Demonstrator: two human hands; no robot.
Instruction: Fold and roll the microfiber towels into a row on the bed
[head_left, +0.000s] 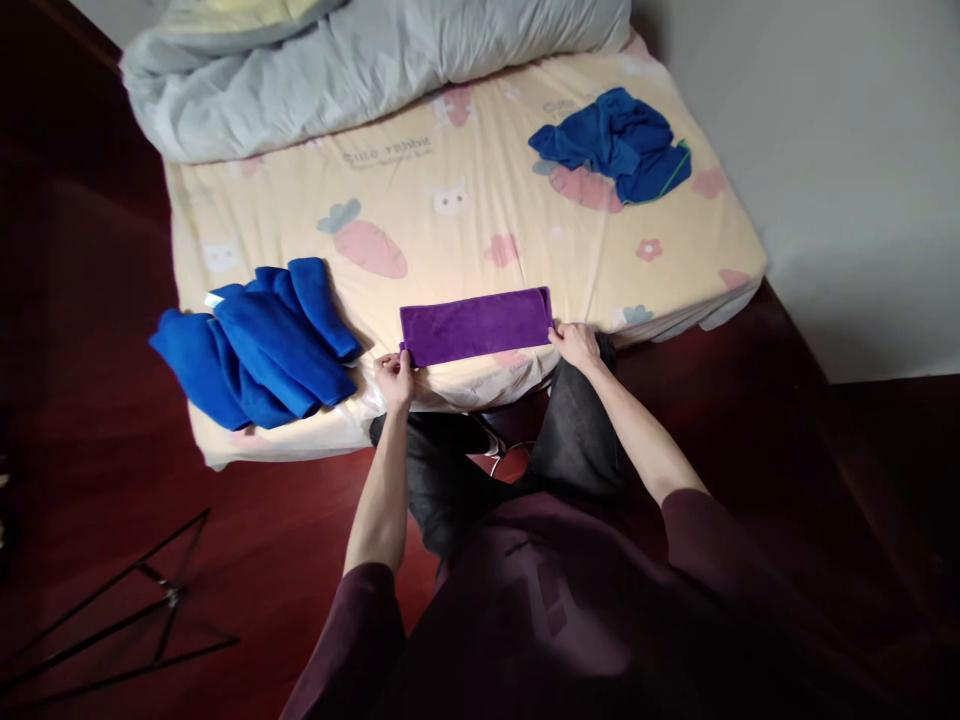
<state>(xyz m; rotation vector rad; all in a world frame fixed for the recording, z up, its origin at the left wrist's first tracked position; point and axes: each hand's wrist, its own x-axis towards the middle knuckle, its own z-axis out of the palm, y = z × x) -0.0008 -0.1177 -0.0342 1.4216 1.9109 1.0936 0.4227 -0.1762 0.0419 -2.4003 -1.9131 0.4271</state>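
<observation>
Purple cloth (476,325) lies folded into a long narrow band on the near edge of the bed (465,230), just in front of the person's knees; its long axis runs left to right across the view, tilted slightly so the right end sits a little farther up the sheet than the left. Left hand (395,378) pinches the near left corner, fingers drawn together on the hem; right hand (576,343) meets the near right corner, fingertips closed on the edge there, though the grip shows small. For a clean fold, I judge both corners should lift together, the 2 short ends level and the layers squared before creasing; an uneven pull would skew the band. Folded blue cloths (262,340) lie in 1 pile to the left; 1 crumpled blue cloth (611,145) sits well apart, far right.
</observation>
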